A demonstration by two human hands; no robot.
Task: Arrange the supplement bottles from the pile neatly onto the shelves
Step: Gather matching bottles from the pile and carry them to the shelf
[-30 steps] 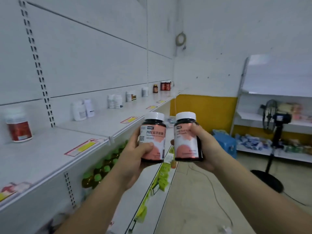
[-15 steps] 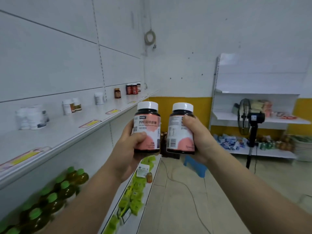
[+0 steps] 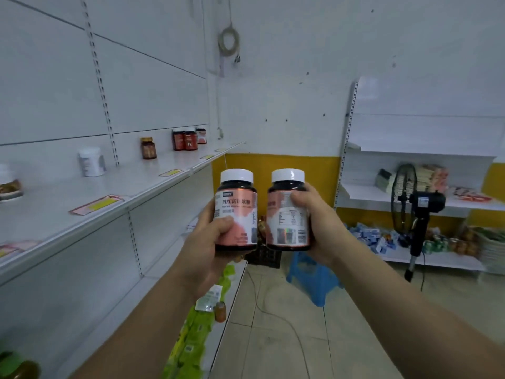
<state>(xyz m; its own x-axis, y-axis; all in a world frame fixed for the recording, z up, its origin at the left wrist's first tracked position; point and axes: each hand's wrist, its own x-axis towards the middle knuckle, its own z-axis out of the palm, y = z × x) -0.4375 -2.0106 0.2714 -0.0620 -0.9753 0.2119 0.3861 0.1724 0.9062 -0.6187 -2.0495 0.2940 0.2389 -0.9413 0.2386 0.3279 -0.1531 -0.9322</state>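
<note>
Head view: over the last second the view swung further along the shelf (image 3: 136, 192), bringing the red bottles (image 3: 188, 138) at its far end closer. Nothing placed yet; probably heading for that matching group. Left hand (image 3: 207, 242) wrapped round the left bottle (image 3: 236, 209), right hand (image 3: 314, 222) gripped the right bottle (image 3: 288, 212), back label now showing. Both were dark, white-capped, pink-labelled, upright, side by side in mid-air beside the shelf.
</note>
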